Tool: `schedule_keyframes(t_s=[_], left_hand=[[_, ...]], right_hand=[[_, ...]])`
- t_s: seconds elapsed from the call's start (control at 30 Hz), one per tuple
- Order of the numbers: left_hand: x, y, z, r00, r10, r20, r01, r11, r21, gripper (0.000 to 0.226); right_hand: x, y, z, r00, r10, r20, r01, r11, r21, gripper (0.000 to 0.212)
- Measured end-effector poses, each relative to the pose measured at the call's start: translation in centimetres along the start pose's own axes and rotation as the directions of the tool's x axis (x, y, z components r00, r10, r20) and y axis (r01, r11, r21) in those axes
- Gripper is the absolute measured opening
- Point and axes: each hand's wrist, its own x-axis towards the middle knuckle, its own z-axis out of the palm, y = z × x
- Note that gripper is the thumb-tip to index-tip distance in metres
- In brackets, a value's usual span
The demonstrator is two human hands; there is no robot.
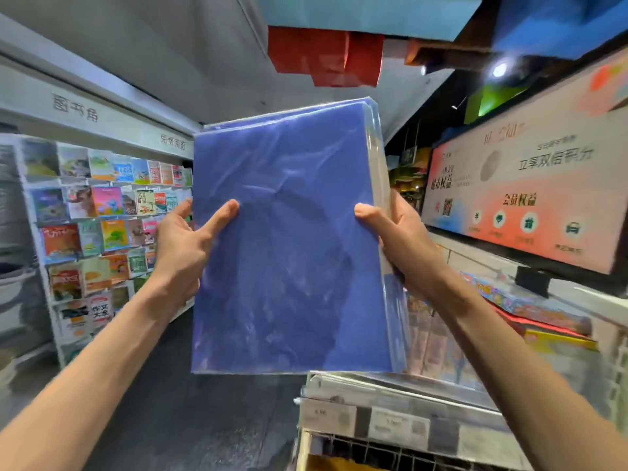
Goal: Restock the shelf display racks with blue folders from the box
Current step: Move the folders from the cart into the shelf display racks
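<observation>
A thick pack of blue folders (pixel 289 239) wrapped in clear plastic is held upright at chest height in the middle of the view. My left hand (pixel 183 243) grips its left edge, thumb on the front. On the right edge, my right hand (pixel 397 236) clamps it, thumb in front and fingers behind. The pack's lower edge hovers just above the top of a wire display rack (pixel 390 392) at the lower right, which holds clear-sleeved stock and price tags. The box is not in view.
A bookshelf (pixel 102 215) full of colourful booklets lines the left side of the aisle. On the right, a large advertising sign (pixel 530 188) stands over a shelf of boxed goods (pixel 530 307). Dark floor runs between them. Coloured panels hang overhead.
</observation>
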Motion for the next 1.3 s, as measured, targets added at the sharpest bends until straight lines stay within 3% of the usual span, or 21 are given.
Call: schedule_keyframes(t_s=[0.2,0.33,0.47,0.77,0.9,1.07,1.3], left_hand=[[-0.4,2.0,7.3,1.0,0.03,0.001,-0.03,0.999,-0.01,0.027],[-0.6,2.2,10.3,1.0,0.023,-0.021,-0.024,0.999,-0.024,0.032],[-1.1,1.8,14.2,1.0,0.014,0.024,-0.012,0.998,-0.062,0.04],[-3.9,3.1,22.3,0.986,0.003,0.169,0.011,0.997,-0.081,0.033],[-5.7,3.9,26.0,0.984,0.028,0.176,-0.012,0.995,-0.096,0.035],[-8.6,4.2,32.1,0.993,0.02,0.115,-0.01,0.996,-0.09,0.04],[-13.6,4.6,43.1,0.996,0.09,-0.007,-0.091,0.994,-0.069,0.039]], right_hand=[[-0.2,-2.3,-6.1,0.997,0.011,-0.071,-0.011,1.0,0.011,0.039],[-1.1,-3.8,-8.6,0.996,-0.01,-0.094,0.005,0.998,-0.058,0.035],[-2.8,-5.7,-11.5,0.987,-0.021,-0.161,0.006,0.995,-0.096,0.025],[-6.0,-8.6,-18.6,0.965,-0.002,-0.262,-0.028,0.993,-0.113,0.029],[-7.4,-9.4,-22.3,0.971,0.014,-0.239,-0.043,0.992,-0.117,0.035],[-8.6,-10.1,-28.9,0.981,-0.048,-0.189,0.025,0.993,-0.118,0.045],[-9.5,-10.7,-40.8,0.978,-0.127,-0.167,0.113,0.989,-0.091,0.034]])
